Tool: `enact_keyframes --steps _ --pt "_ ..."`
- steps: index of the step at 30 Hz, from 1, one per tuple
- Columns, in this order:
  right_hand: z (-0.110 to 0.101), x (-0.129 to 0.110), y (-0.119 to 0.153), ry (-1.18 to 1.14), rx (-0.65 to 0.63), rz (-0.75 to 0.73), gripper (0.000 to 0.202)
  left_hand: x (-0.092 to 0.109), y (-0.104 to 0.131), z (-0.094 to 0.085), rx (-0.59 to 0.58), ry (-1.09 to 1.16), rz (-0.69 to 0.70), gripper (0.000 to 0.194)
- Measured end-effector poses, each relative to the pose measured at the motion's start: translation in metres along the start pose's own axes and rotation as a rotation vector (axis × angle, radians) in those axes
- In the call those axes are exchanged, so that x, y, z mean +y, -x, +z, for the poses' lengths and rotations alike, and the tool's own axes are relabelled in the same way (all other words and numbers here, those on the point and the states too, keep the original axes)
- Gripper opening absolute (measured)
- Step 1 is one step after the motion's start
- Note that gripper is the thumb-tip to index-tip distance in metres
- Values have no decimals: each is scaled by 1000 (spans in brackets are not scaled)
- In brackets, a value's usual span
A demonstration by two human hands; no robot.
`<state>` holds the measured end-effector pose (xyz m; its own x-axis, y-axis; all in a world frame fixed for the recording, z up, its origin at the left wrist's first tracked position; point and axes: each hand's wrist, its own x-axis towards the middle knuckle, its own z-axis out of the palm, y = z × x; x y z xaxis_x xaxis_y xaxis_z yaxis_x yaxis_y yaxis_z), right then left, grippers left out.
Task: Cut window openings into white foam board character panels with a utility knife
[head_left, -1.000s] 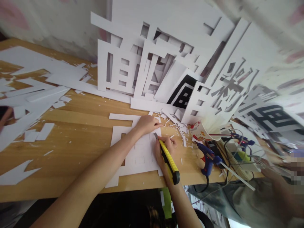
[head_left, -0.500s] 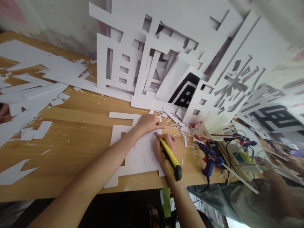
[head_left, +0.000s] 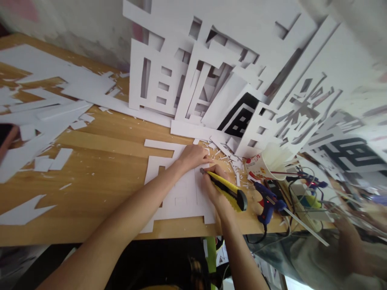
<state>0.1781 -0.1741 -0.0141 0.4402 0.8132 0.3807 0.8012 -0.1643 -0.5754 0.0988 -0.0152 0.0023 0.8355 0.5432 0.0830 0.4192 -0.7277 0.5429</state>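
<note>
My right hand (head_left: 215,183) is closed around a yellow and black utility knife (head_left: 228,187). Its blade end points up and left, close over the white foam board piece (head_left: 185,203), which has cut-out openings and thin drawn lines. On the upper part of that board my left hand (head_left: 194,156) presses down, fingers extended toward the right; some of them are hidden under the hand. The board lies flat near the table's front edge. Whether the blade touches it, I cannot tell.
Large white cut-out characters (head_left: 157,80) lean against the wall behind. A paper cup (head_left: 260,167) holding pale sticks and a blue glue gun (head_left: 267,203) with cords stand right. Board scraps (head_left: 62,159) lie left. Another person's arm (head_left: 349,237) is at far right.
The knife in my right hand has swung to a flatter angle, its rear end higher and further right. My left hand stays on the board. The whole view has shifted slightly.
</note>
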Motion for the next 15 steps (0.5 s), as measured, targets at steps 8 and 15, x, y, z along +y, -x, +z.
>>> enact_keyframes --steps 8,15 --pt "-2 1 2 33 -74 10 32 -1 -1 3 21 -6 19 39" --pt "-7 -1 8 30 -85 21 33 0 -2 2 10 -19 13 39"
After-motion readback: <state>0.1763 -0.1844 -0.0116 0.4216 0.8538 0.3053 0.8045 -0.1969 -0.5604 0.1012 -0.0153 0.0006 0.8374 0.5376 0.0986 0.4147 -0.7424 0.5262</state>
